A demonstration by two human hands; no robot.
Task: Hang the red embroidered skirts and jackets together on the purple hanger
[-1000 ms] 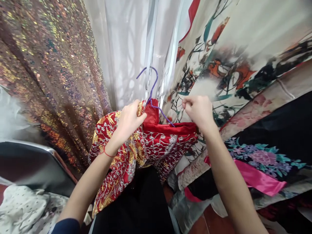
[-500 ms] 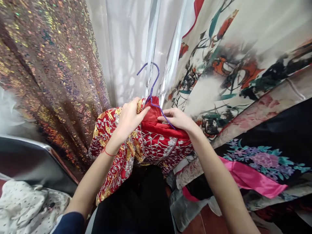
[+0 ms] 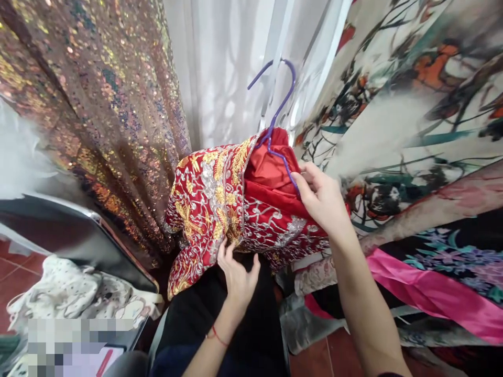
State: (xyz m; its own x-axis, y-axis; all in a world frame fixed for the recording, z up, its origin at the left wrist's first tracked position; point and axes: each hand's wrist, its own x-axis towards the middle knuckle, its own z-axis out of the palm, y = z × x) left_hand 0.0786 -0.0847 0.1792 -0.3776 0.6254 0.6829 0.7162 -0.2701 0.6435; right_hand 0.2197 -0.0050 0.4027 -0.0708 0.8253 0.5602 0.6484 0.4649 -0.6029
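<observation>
A red jacket (image 3: pixel 196 193) with gold and silver embroidery hangs over a purple hanger (image 3: pixel 290 94), its hook showing above the red-lined collar. My right hand (image 3: pixel 320 196) pinches the hanger's right arm together with the collar edge, thumb on the near side. Lower down, my left hand (image 3: pixel 238 272) has its fingers apart, with the fingertips at the lower front edge of the embroidered cloth. A red string circles the left wrist. The jacket's lower part drapes over my dark-clothed lap (image 3: pixel 212 324).
Sequined fabric (image 3: pixel 129 115) hangs at the left, sheer white cloth (image 3: pixel 223 68) behind the hanger. Printed garments (image 3: pixel 377 136) and a pink satin band (image 3: pixel 428 293) fill the right. A chair back (image 3: pixel 78 230) stands left, beside dotted white cloth (image 3: pixel 78 288).
My left hand has let go of the collar and moved down to the front edge. My right hand has shifted onto the hanger's arm. The jacket and hanger appear higher and further right.
</observation>
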